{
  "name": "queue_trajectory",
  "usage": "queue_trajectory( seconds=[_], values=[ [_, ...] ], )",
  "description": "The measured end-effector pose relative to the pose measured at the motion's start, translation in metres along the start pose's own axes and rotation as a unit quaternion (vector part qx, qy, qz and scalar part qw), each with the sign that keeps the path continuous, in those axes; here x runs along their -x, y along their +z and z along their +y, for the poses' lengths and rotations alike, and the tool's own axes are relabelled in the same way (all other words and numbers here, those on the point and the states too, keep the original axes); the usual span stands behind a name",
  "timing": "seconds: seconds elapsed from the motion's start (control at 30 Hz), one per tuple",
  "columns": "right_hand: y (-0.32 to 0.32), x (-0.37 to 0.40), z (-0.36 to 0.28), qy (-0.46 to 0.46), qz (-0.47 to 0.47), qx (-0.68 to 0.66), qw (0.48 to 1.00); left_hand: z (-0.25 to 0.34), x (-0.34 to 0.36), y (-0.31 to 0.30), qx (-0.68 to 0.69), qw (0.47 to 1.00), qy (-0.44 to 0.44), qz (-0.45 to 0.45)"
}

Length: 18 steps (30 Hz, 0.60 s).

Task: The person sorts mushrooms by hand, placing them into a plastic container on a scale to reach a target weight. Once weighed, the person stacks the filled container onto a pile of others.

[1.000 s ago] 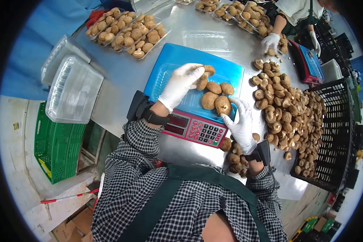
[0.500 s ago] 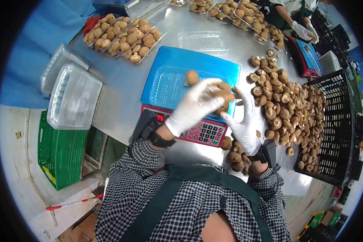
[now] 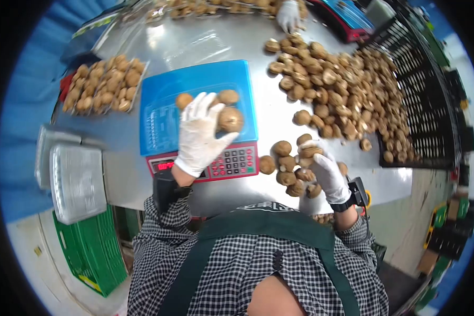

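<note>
On the blue scale platform (image 3: 163,105), head view, the left hand (image 3: 199,134) lies with fingers spread, touching the scale mushrooms (image 3: 230,119); whether it grips one cannot be determined. Right of the keypad (image 3: 231,160), the right hand (image 3: 327,173) rests on the small pile (image 3: 287,171), fingers curled round the top mushroom (image 3: 310,152). The large heap (image 3: 342,89) lies beside the black crate (image 3: 432,89).

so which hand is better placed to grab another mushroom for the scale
Right, most likely. The right hand rests on the small mushroom pile beside the scale, so it can pick one at once; the left hand is spread over the mushrooms on the pan.
</note>
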State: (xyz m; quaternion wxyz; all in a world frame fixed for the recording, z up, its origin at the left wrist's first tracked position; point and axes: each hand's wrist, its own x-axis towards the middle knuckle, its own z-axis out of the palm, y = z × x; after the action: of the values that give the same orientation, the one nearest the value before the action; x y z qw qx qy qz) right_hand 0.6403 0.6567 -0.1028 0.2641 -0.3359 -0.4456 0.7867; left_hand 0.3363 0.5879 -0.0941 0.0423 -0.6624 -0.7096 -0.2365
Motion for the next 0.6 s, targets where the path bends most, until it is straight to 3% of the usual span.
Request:
queue_trajectory(
  seconds=[0.1, 0.13, 0.2, 0.3, 0.33, 0.4, 0.5, 0.53, 0.6],
  values=[
    [-0.011, 0.012, 0.015, 0.030, -0.034, 0.023, 0.999, 0.009, 0.000, -0.004, 0.063, 0.996, 0.017, 0.060],
    [-0.014, 0.012, 0.015, 0.007, -0.050, 0.136, 0.989, 0.021, -0.001, -0.009, 0.065, 0.996, 0.028, 0.053],
    [-0.006, 0.016, 0.016, -0.003, -0.064, 0.137, 0.988, 0.056, -0.004, -0.013, 0.151, 0.986, 0.073, 0.013],
    [-0.016, 0.032, 0.019, 0.046, -0.044, 0.093, 0.994, 0.111, 0.001, 0.013, 0.233, 0.954, 0.116, -0.150],
    [-0.022, 0.039, 0.022, 0.080, -0.015, 0.067, 0.994, 0.128, 0.007, 0.030, 0.246, 0.948, 0.146, -0.136],
    [-0.030, 0.061, 0.010, 0.059, 0.038, 0.038, 0.997, 0.144, 0.008, 0.057, 0.284, 0.929, 0.196, -0.135],
    [-0.075, 0.108, 0.005, 0.108, 0.098, 0.153, 0.978, 0.144, -0.010, 0.089, 0.371, 0.890, 0.082, -0.252],
    [-0.089, 0.126, 0.008, 0.125, 0.122, 0.198, 0.965, 0.137, -0.016, 0.116, 0.357, 0.913, 0.088, -0.173],
    [-0.119, 0.157, 0.011, 0.195, 0.115, 0.339, 0.913, 0.131, -0.040, 0.132, 0.338, 0.923, 0.065, -0.173]
  ],
)
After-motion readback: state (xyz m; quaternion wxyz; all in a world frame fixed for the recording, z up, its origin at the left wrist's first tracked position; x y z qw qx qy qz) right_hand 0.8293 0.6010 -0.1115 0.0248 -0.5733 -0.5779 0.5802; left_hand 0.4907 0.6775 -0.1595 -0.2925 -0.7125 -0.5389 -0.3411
